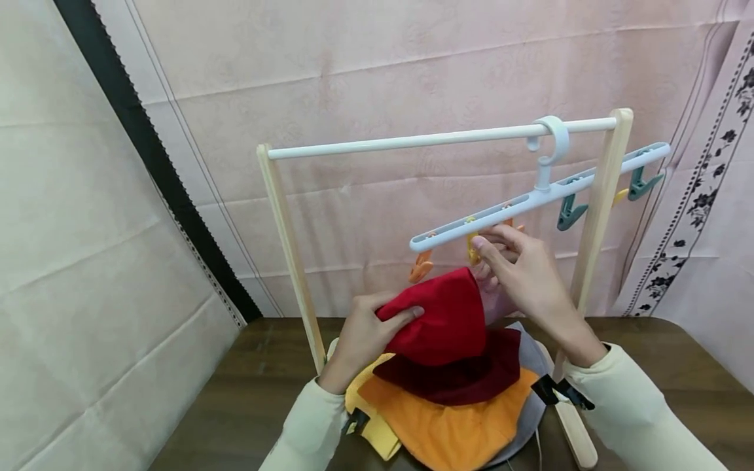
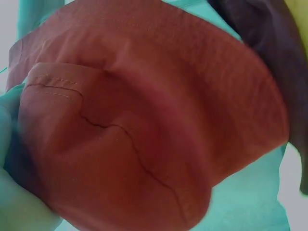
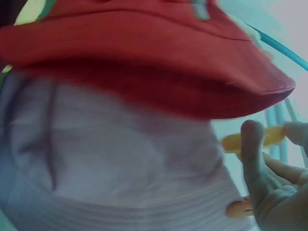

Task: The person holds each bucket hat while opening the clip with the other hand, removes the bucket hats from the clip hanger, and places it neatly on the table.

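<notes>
My left hand point(image 1: 368, 333) grips a red bucket hat point(image 1: 438, 320) by its left side, thumb on top. In the left wrist view the red hat's seamed crown and brim fill the middle. My right hand point(image 1: 524, 275) pinches a yellow clip point(image 3: 274, 136) under the pale blue hanger point(image 1: 483, 219); nothing is seen in that clip's mouth. Behind the red hat a pale mauve bucket hat point(image 3: 110, 149) hangs close to an orange clip point(image 3: 239, 209), largely hidden in the head view. The red hat's brim is just left of the yellow clip.
The hanger hooks over a white rail point(image 1: 406, 140) between wooden posts point(image 1: 291, 255). Another orange clip point(image 1: 421, 267) and green clips point(image 1: 571, 212) hang from it. Below lie a dark red hat point(image 1: 453, 379), an orange hat point(image 1: 453, 432), yellow cloth point(image 1: 379, 435) and a grey hat point(image 1: 533, 405) on the brown table point(image 1: 235, 405).
</notes>
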Tool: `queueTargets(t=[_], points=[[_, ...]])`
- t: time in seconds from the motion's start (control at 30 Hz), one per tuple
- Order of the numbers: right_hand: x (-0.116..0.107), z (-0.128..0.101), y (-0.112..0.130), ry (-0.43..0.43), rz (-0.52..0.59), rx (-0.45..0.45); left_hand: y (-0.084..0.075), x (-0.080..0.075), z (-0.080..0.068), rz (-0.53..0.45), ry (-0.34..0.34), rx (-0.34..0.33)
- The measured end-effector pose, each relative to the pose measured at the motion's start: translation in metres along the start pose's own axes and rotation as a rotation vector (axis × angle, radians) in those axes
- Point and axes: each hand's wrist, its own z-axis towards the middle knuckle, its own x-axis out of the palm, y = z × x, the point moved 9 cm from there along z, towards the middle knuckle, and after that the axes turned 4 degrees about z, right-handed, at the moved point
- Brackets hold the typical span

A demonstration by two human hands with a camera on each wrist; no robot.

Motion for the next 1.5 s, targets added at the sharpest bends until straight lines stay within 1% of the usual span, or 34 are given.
queueTargets(t=[0.07, 0.13, 0.2, 0.23, 0.3, 0.33, 0.37, 0.43, 0.47, 0.57, 0.63, 0.7, 0.77, 0.8, 0.87, 0.93, 1.0, 1.03, 1.1, 1.17, 1.2, 1.23, 1.3, 1.37, 1.43, 1.47, 1.5], points=[[-0.001, -0.007, 0.000, -0.092, 0.017, -0.066, 0.001, -0.008, -0.002, -0.005, -0.008, 0.006], [-0.006, -0.017, 0.000, -0.209, 0.028, -0.136, 0.000, -0.014, -0.002, -0.002, 0.002, 0.016], [-0.013, -0.029, 0.001, -0.351, 0.005, -0.201, -0.001, -0.016, -0.002, 0.011, 0.023, 0.030], [-0.015, -0.036, 0.002, -0.409, -0.005, -0.230, -0.001, -0.017, -0.003, 0.015, 0.036, 0.033], [-0.016, -0.049, 0.007, -0.490, -0.042, -0.310, -0.001, -0.018, -0.004, 0.027, 0.051, 0.037], [-0.013, -0.054, 0.011, -0.499, -0.055, -0.361, -0.001, -0.020, -0.004, 0.033, 0.055, 0.035], [-0.008, -0.057, 0.015, -0.481, -0.071, -0.408, -0.001, -0.022, -0.005, 0.040, 0.057, 0.036], [0.008, -0.061, 0.022, -0.365, -0.088, -0.468, -0.003, -0.026, -0.007, 0.057, 0.068, 0.045], [0.018, -0.061, 0.024, -0.290, -0.101, -0.474, -0.004, -0.028, -0.008, 0.067, 0.079, 0.051], [0.046, -0.056, 0.025, -0.057, -0.101, -0.411, -0.007, -0.031, -0.007, 0.113, 0.135, 0.063], [0.058, -0.053, 0.022, 0.056, -0.093, -0.354, -0.010, -0.031, -0.006, 0.155, 0.176, 0.076], [0.065, -0.051, 0.020, 0.129, -0.085, -0.329, -0.011, -0.031, -0.005, 0.195, 0.201, 0.080], [0.068, -0.052, 0.019, 0.171, -0.088, -0.331, -0.011, -0.031, -0.005, 0.218, 0.211, 0.076], [0.068, -0.054, 0.018, 0.178, -0.088, -0.325, -0.010, -0.031, -0.006, 0.217, 0.212, 0.064], [0.065, -0.056, 0.017, 0.153, -0.082, -0.334, -0.004, -0.034, -0.008, 0.181, 0.217, 0.018], [0.057, -0.058, 0.015, 0.101, -0.048, -0.338, 0.004, -0.037, -0.012, 0.121, 0.218, -0.040], [0.048, -0.060, 0.011, 0.040, 0.000, -0.304, 0.014, -0.042, -0.016, 0.038, 0.210, -0.083], [0.042, -0.060, 0.008, 0.012, 0.019, -0.277, 0.018, -0.043, -0.018, -0.020, 0.199, -0.090], [0.031, -0.062, -0.001, -0.024, 0.065, -0.192, 0.030, -0.043, -0.022, -0.141, 0.175, -0.092], [0.022, -0.065, -0.012, -0.035, 0.112, -0.082, 0.045, -0.037, -0.028, -0.258, 0.178, -0.095], [0.018, -0.067, -0.018, -0.035, 0.134, -0.030, 0.053, -0.031, -0.033, -0.310, 0.199, -0.106], [0.016, -0.070, -0.024, -0.030, 0.166, 0.023, 0.063, -0.024, -0.039, -0.350, 0.229, -0.132], [0.014, -0.075, -0.037, -0.011, 0.270, 0.116, 0.082, -0.009, -0.054, -0.399, 0.320, -0.221], [0.016, -0.080, -0.048, 0.004, 0.371, 0.191, 0.097, 0.006, -0.069, -0.436, 0.429, -0.309], [0.019, -0.085, -0.057, 0.011, 0.454, 0.242, 0.106, 0.017, -0.082, -0.469, 0.523, -0.389], [0.020, -0.087, -0.062, 0.013, 0.482, 0.259, 0.109, 0.021, -0.086, -0.481, 0.557, -0.416], [0.022, -0.090, -0.066, 0.015, 0.489, 0.274, 0.109, 0.023, -0.089, -0.495, 0.585, -0.426]])
